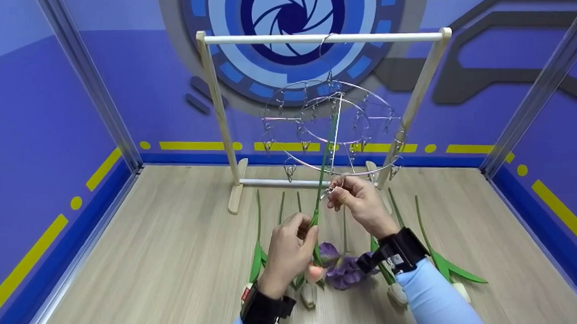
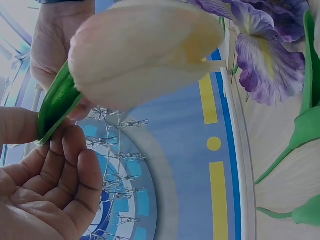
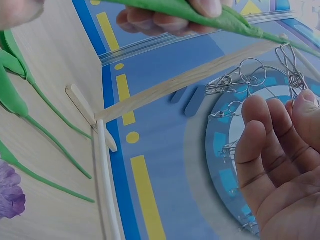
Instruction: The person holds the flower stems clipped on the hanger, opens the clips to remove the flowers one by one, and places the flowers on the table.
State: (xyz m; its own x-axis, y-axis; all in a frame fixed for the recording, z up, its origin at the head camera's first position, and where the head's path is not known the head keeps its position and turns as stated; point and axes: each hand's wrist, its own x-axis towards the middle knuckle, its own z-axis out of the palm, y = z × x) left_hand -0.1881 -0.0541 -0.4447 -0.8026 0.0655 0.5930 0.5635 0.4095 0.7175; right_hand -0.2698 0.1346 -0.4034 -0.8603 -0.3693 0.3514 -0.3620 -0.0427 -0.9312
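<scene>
1. The left hand (image 1: 287, 252) pinches the green stem of a cream artificial tulip (image 2: 145, 52), bloom hanging down, stem pointing up toward the round wire clip hanger (image 1: 333, 126).
2. The right hand (image 1: 361, 200) pinches a small metal clip (image 1: 329, 192) on the hanger's lower rim, just beside the stem.
3. The hanger hangs from a white wooden rack (image 1: 322, 38).
4. A purple artificial iris (image 1: 342, 269) and other flowers lie on the pale wooden floor (image 1: 152, 265).
</scene>
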